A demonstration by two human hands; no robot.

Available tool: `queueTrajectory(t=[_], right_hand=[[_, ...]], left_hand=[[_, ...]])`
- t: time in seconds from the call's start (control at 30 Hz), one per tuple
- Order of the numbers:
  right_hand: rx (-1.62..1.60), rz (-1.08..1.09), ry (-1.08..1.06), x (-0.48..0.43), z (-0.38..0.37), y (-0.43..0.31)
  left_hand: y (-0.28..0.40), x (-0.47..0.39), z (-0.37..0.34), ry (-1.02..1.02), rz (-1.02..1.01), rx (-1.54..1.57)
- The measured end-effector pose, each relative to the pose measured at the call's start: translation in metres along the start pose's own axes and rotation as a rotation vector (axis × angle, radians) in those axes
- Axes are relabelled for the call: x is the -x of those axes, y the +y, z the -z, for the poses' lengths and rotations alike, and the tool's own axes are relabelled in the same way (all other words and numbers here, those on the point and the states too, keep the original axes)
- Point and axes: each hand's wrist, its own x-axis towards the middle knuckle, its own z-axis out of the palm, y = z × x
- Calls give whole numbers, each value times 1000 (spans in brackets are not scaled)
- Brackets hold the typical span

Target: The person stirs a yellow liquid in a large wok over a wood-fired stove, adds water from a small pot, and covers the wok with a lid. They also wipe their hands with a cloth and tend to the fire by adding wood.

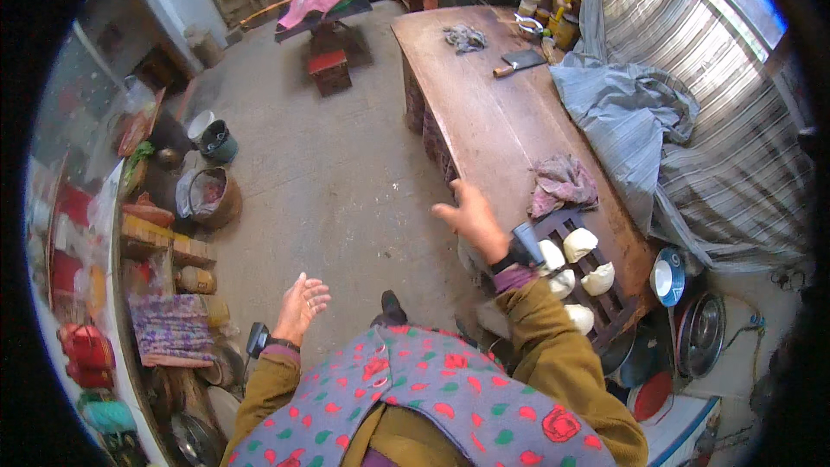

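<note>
My left hand is held out over the concrete floor, fingers spread and nothing in it. Also bare, my right hand reaches beside the near edge of a wooden table, thumb and fingers apart; contact with the edge cannot be made out. Just right of that wrist, several white buns or dough pieces rest on a dark slatted wooden rack at the table's near end. My right sleeve and wrist device partly hide some of them. A crumpled pink-grey cloth lies against the rack's far end.
Farther along the table are a cleaver, a grey rag and several condiment bottles. A striped curtain hangs on the right. Buckets, a basket and loaded shelves line the left. A red-topped stool stands ahead.
</note>
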Motion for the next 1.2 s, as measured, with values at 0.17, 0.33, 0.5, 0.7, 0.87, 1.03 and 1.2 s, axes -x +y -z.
queueTrajectory(t=[0.17, 0.33, 0.5, 0.7, 0.87, 1.03, 1.2], right_hand=[[473, -226, 163, -45, 50, 72], [673, -574, 204, -57, 94, 147], [720, -875, 190, -79, 109, 222], [679, -852, 52, -98, 118, 275], [-116, -602, 617, -145, 141, 267], [28, -491, 580, -240, 157, 225], [7, -511, 856, -320, 164, 197]], left_hand=[[75, -98, -11, -51, 25, -77], [139, -172, -49, -183, 59, -200], [182, -249, -91, -213, 105, -264], [236, -315, -146, -128, 238, -325], [272, -364, -207, -236, 232, -371], [313, -415, -278, -354, 180, -329], [347, -467, -329, -563, 169, -289]])
